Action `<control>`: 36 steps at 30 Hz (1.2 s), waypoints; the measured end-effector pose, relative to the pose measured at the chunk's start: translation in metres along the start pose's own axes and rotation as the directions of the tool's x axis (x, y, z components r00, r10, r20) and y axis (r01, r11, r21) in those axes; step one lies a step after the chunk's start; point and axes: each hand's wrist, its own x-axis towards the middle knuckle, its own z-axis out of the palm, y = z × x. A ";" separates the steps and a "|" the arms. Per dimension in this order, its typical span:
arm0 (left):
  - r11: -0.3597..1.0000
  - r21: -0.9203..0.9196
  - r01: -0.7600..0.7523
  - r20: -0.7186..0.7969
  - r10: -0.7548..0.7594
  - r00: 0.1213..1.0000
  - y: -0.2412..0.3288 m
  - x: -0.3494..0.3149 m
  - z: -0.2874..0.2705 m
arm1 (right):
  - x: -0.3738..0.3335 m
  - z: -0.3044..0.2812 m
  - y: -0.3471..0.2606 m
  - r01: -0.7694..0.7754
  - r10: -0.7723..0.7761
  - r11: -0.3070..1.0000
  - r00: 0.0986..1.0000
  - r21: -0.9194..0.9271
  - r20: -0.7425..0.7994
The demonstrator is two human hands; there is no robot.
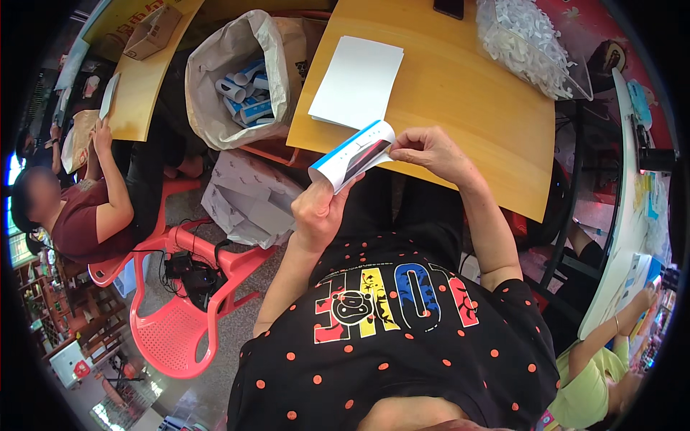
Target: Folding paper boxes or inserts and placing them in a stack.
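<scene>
A glossy printed paper sheet (pixel 357 152), white with a blue edge and a dark and red picture, is curled into a tube just off the table's front edge. My left hand (pixel 317 214) grips the tube's lower left end, with the thumb along its side. At the tube's right end, my right hand (pixel 434 155) pinches a loose edge of the sheet between thumb and fingertips. Beyond the tube, a stack of white sheets (pixel 359 80) lies on the yellow table (pixel 449 93).
Left of the table stands an open paper sack (pixel 203 97) holding several blue and white paper tubes (pixel 250 93). A clear bin of white strips (pixel 528 47) and a dark phone (pixel 449 7) are at the table's far side. A red plastic chair (pixel 172 337) and a co-worker (pixel 90 208) are leftward.
</scene>
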 end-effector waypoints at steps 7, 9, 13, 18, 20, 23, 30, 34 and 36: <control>0.991 0.107 -0.076 0.052 0.071 0.996 -0.005 -0.005 -0.003 | 0.003 0.008 0.011 -0.060 0.060 0.996 0.998 -0.059 0.000; 0.980 0.146 -0.137 0.071 0.128 0.989 -0.006 -0.005 -0.005 | 0.002 0.010 0.011 -0.043 0.042 0.998 0.999 -0.049 -0.020; 0.951 0.194 -0.242 0.087 0.229 0.970 -0.008 -0.002 -0.007 | -0.012 0.017 0.002 0.006 -0.007 1.000 0.999 -0.020 -0.054; 0.955 0.232 -0.186 0.041 0.182 0.982 -0.021 -0.003 -0.009 | -0.051 0.021 -0.039 -0.033 0.031 0.994 0.999 0.102 0.018; 0.963 0.246 -0.108 0.041 0.101 0.994 -0.019 -0.004 -0.009 | -0.051 0.024 -0.036 0.031 -0.016 0.993 0.991 0.110 -0.136; 0.973 0.192 -0.127 0.009 0.127 0.992 -0.012 0.001 -0.005 | -0.031 0.022 -0.028 0.040 -0.071 0.995 0.934 -0.095 -0.350; 0.973 0.184 -0.140 0.041 0.135 0.990 -0.008 -0.001 -0.001 | -0.014 0.032 -0.007 0.160 -0.251 0.949 0.906 -0.272 -0.342; 0.971 0.195 -0.136 0.050 0.128 0.990 -0.015 -0.004 0.001 | -0.022 0.047 -0.020 0.447 -0.590 0.777 0.762 -0.442 -0.266; 0.968 0.219 -0.127 0.077 0.113 0.991 -0.023 -0.007 0.000 | -0.033 0.053 -0.040 0.728 -0.819 0.515 0.574 -0.453 -0.008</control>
